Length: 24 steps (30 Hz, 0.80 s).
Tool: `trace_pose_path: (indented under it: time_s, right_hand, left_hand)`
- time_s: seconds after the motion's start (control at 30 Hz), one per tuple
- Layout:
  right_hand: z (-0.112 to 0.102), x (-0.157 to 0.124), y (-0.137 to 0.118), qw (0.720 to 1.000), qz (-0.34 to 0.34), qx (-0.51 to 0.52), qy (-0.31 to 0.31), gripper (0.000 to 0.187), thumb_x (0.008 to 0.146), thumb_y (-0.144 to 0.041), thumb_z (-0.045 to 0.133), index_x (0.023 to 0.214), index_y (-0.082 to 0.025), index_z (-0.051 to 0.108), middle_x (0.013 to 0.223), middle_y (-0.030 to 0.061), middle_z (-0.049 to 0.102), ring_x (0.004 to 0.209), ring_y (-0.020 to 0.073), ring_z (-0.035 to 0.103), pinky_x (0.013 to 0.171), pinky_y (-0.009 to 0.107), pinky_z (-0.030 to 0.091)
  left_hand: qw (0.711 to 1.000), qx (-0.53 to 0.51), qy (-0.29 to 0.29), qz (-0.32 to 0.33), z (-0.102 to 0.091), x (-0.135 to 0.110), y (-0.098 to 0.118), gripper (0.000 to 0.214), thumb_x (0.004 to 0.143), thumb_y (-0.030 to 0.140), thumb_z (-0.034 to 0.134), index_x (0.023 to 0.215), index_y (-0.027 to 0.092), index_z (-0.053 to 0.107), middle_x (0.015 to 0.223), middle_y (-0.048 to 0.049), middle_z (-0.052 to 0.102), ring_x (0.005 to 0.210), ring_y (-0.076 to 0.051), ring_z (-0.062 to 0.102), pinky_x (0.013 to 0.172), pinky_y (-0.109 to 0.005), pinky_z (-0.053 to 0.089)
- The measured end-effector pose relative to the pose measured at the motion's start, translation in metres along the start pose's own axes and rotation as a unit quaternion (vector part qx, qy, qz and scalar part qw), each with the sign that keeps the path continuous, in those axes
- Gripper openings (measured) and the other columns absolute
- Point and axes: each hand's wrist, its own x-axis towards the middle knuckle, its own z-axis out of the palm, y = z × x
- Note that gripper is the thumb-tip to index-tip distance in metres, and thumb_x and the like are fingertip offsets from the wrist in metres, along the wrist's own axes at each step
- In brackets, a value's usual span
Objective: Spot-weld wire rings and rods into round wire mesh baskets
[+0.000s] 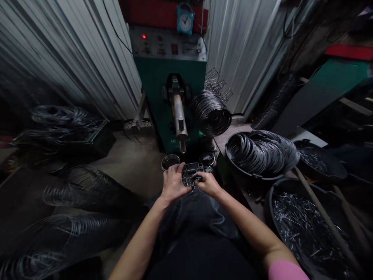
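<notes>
A small round wire rack, made of crossed thin metal wires, lies in front of me between both hands. At its left side my left hand is closed, gripping the rim, with an orange band on one finger. My right hand is pinched over the rack's right side; whatever its dark fingertips hold is too small to make out. Just beyond stands a green machine with a metal arm pointing down toward the rack. Round metal dishes or rings sit near the rack's far edge.
A tub of coiled wire rings stands at the right, with a basin of short wire pieces nearer me. More wire rings hang beside the machine. Stacks of wire hoops lie at the left. A blue clock hangs above.
</notes>
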Motion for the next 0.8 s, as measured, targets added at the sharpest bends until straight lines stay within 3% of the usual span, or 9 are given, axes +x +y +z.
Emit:
trace_pose_path:
  time_s: [0.13,0.33,0.57,0.8]
  right_hand:
    - [-0.003,0.000,0.006,0.998,-0.043,0.000,-0.035,0.023,0.073,-0.008,0.057,0.088,-0.018,0.071,0.087,0.0034,0.071,0.084,0.0189,0.065,0.075,0.027,0.047]
    - [0.002,-0.001,0.008,0.999,-0.051,-0.005,0.018,0.025,0.074,-0.006,0.057,0.090,-0.018,0.072,0.088,0.0056,0.071,0.086,0.0205,0.065,0.078,0.030,0.049]
    - [-0.016,0.000,-0.001,0.991,-0.098,-0.025,-0.089,0.024,0.080,-0.008,0.055,0.098,-0.018,0.069,0.093,0.0055,0.068,0.089,0.0176,0.063,0.081,0.029,0.048]
    - [-0.014,0.003,0.001,0.982,-0.144,-0.066,-0.103,0.026,0.073,-0.009,0.069,0.097,-0.016,0.068,0.091,0.0067,0.068,0.086,0.0185,0.063,0.076,0.027,0.049]
  left_hand:
    - [1.000,-0.006,-0.014,-0.009,-0.003,0.000,-0.001,0.088,0.052,0.034,0.073,0.130,0.015,0.039,0.125,-0.0147,0.047,0.116,-0.031,0.042,0.097,-0.045,0.035]
    - [0.999,-0.034,0.002,-0.009,-0.003,0.000,-0.002,0.087,0.052,0.037,0.074,0.129,0.018,0.038,0.124,-0.0132,0.048,0.116,-0.031,0.043,0.097,-0.045,0.035]
    - [0.998,-0.053,-0.007,-0.021,-0.001,0.001,-0.010,0.086,0.052,0.036,0.074,0.129,0.023,0.038,0.122,-0.0103,0.048,0.114,-0.032,0.044,0.096,-0.047,0.036]
    - [0.997,-0.069,-0.018,-0.033,-0.003,0.005,-0.014,0.088,0.050,0.038,0.074,0.129,0.021,0.039,0.123,-0.0110,0.047,0.116,-0.032,0.044,0.097,-0.046,0.036]
